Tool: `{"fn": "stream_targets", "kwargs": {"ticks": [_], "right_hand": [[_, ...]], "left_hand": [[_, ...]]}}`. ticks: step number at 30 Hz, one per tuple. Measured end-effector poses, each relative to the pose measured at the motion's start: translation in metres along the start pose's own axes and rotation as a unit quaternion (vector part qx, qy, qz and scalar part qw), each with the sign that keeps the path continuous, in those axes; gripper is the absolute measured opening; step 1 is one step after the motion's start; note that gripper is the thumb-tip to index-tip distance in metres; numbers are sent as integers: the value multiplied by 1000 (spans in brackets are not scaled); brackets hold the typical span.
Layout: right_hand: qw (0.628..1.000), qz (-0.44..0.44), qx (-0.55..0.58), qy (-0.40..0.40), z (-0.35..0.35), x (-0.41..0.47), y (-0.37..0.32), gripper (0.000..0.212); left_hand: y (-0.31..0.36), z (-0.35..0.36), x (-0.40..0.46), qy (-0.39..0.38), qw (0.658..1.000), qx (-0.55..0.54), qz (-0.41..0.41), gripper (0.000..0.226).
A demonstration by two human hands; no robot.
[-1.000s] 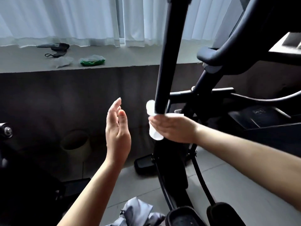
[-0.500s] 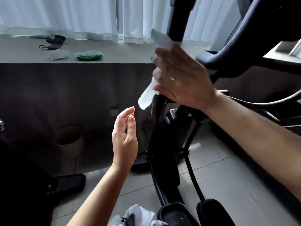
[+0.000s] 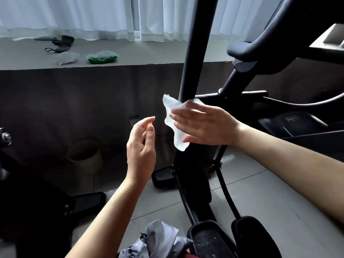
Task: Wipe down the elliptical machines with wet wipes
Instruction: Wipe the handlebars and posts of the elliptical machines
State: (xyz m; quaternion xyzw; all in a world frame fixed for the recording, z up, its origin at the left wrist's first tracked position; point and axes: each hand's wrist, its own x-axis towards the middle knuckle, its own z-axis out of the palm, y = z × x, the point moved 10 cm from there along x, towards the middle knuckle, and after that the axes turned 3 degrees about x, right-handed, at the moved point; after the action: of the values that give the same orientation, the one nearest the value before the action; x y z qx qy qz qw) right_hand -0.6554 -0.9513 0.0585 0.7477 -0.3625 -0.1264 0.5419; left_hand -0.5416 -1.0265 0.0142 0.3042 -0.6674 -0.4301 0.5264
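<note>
- The right hand (image 3: pixel 206 125) presses a white wipe (image 3: pixel 174 120) flat against the black pole (image 3: pixel 193 58) of the elliptical (image 3: pixel 275 49). Its fingers are straight and point to the left, and the palm covers most of the wipe.
- The wipe is crumpled. One corner stands out above the fingers, left of the pole, and a longer end hangs down below the hand.
- The left hand (image 3: pixel 142 149) is in the air, just left of the pole and a little lower than the right hand. It holds nothing; the fingers are loose and slightly bent, the palm turned to the right. It does not touch the pole or the wipe.
- Two black pedals (image 3: pixel 232 239) of the elliptical are at the bottom, near the floor (image 3: pixel 260 192) of grey tiles.
- Behind, a grey ledge (image 3: pixel 28 58) runs under white curtains (image 3: pixel 74 15). On it lie a green pack (image 3: pixel 102 57), a clear crumpled wrapper (image 3: pixel 68 57) just beside it, and a dark thing with a strap (image 3: pixel 59 43) further back.
- A grey cloth (image 3: pixel 158 239) is at the bottom edge, left of the pedals.
</note>
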Motion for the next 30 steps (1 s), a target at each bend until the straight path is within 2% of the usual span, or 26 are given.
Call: {"fn": "stream_targets", "kwargs": {"ticks": [2,5,8,9,13,15,19,23,25,27,28,29,30], "right_hand": [[983,123,96,92,-37,14,44,50],[952,255,77,152,-60,30,81,35],[931,302,87,183,-56,28,74,19],[931,301,94,182,-49,24,66,19],[954,270,51,119,-2,5,15,52],[972,224,1,67,29,-5,-19,53],[995,42,-68,-59,92,-30,-57,44],[975,-114,-185,-47,115,-42,-92,41],[984,-93,-149,-28,109,-48,-87,44],[990,-72,-121,21,94,-47,-65,65],[984,-96,-141,45,89,-48,-64,62],[978,-103,-171,59,87,-46,-59,51],[977,-71,-190,59,81,-41,-44,54]], "left_hand": [[-2,3,3,-1,1000,7,-4,31],[2,6,12,-3,1000,20,9,36],[8,6,20,-12,999,27,33,37],[10,5,23,-15,999,28,42,37],[19,10,31,-38,996,35,75,41],[23,19,32,-58,992,58,93,43],[26,50,24,-109,984,95,106,45],[14,77,12,-140,985,81,60,58],[12,91,4,-144,985,87,47,65],[14,97,-1,-133,986,90,33,63],[13,98,-2,-127,987,93,19,60],[12,97,-2,-119,988,93,7,59],[13,95,-2,-109,990,90,2,63]]}}
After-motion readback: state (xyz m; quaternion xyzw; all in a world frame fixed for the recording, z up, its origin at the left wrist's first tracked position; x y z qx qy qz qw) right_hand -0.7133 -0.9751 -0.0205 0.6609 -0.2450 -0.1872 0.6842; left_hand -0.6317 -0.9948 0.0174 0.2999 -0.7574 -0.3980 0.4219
